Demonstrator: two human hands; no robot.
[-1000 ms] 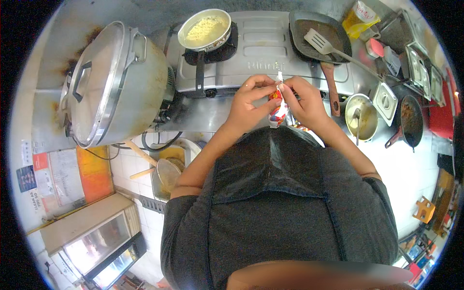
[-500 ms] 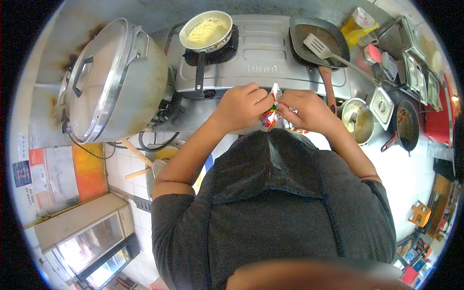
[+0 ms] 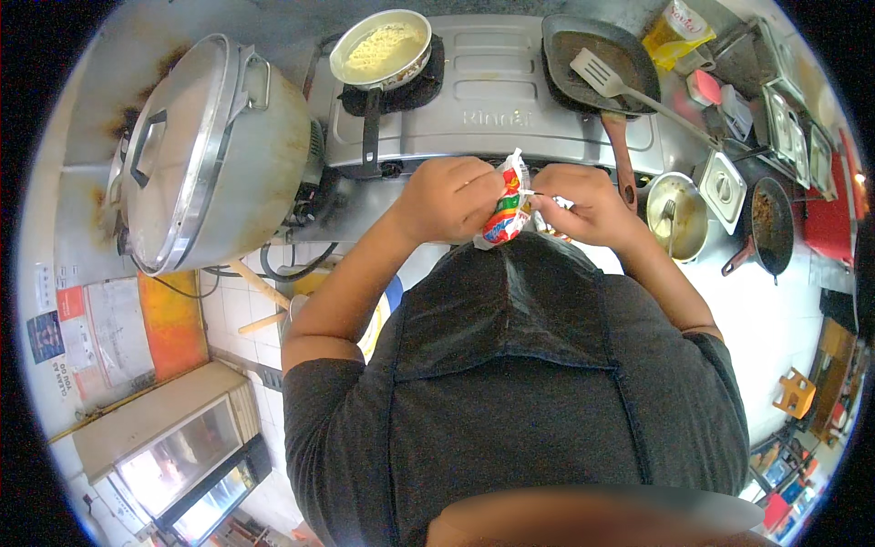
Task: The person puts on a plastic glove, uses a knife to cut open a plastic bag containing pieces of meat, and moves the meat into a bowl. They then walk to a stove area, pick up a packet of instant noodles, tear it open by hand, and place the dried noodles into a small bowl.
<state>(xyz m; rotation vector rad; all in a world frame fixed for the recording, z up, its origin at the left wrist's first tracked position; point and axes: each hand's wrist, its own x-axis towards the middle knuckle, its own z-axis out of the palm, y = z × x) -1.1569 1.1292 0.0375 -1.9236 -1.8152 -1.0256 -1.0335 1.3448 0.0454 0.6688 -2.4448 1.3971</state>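
Close in front of my apron, my left hand [image 3: 448, 202] is closed around a crinkled plastic packet [image 3: 507, 217], coloured white, red, green and blue. My right hand [image 3: 585, 202] is closed beside it, pinching a white and red bit of wrapper [image 3: 553, 217]. Whether that bit is part of the same packet or a separate sachet, I cannot tell. Beyond my hands, a small saucepan [image 3: 372, 84] with a black handle stands on the left burner, pale noodles [image 3: 383, 50] in its liquid.
A large lidded metal pot [image 3: 260, 137] stands left of the gas stove [image 3: 492, 146]. On the right burner a square pan [image 3: 583, 41] carries a slotted spatula [image 3: 597, 73]. Further right are a metal bowl [image 3: 693, 232] with a fork, a steel lid [image 3: 723, 196] and a frying pan [image 3: 771, 228].
My hands have drawn slightly apart, and more of the packet shows between them. The view has shifted a little, so the stove and saucepan sit slightly higher and further left.
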